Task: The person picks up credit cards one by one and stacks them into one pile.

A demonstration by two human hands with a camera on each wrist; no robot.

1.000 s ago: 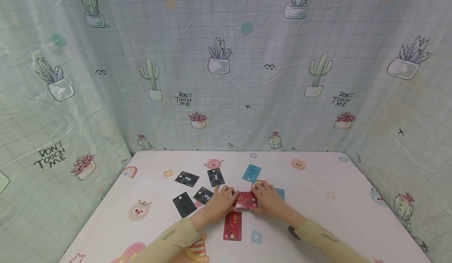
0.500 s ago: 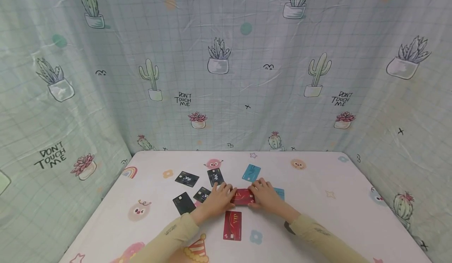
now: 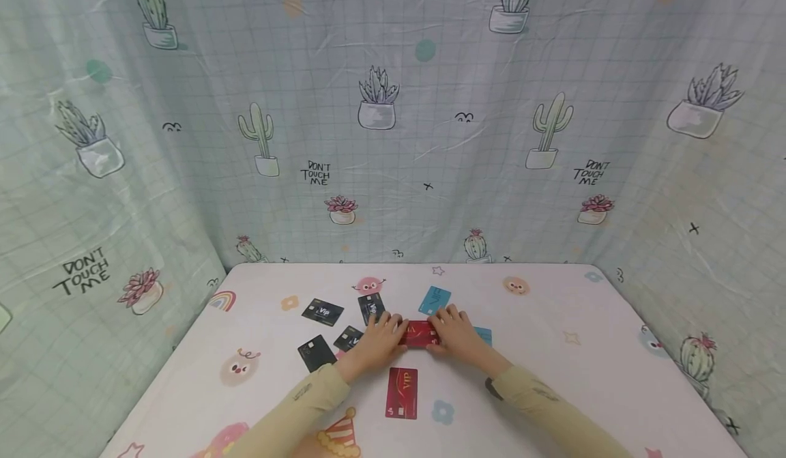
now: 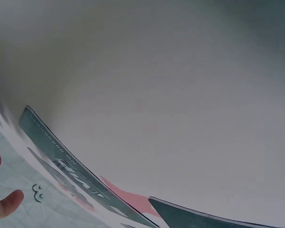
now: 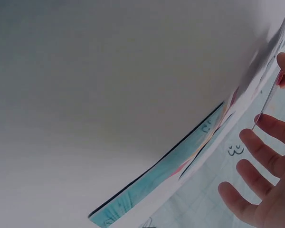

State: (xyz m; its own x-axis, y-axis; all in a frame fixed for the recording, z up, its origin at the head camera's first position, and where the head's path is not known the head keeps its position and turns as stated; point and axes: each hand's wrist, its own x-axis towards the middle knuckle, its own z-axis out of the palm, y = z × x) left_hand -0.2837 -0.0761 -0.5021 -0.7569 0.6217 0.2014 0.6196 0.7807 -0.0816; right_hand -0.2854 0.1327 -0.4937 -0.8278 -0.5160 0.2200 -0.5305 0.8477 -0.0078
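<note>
A red VIP card (image 3: 420, 334) is held lengthwise between both hands above the table's middle. My left hand (image 3: 379, 342) grips its left end, thumb at the near edge and fingers at the far edge. The other end is pinched by my right hand (image 3: 459, 335) in the same way. In the right wrist view the held card shows edge-on as a thin line (image 5: 267, 102) between thumb and fingers. Nearer the body, a second red VIP card (image 3: 402, 393) lies flat on the table. Only fingertips of the left hand (image 4: 1, 190) show in the left wrist view.
Several black cards (image 3: 322, 312) lie left of the hands, one (image 3: 348, 338) partly behind the left hand. Two blue cards are at the right: one (image 3: 434, 299) beyond the hands, another (image 3: 484, 335) partly covered by the right hand. A cactus-print curtain (image 3: 393, 158) stands behind the table.
Both hands have moved away from the body with the red card. The second red card now shows whole, apart from the held one. The other cards stay put.
</note>
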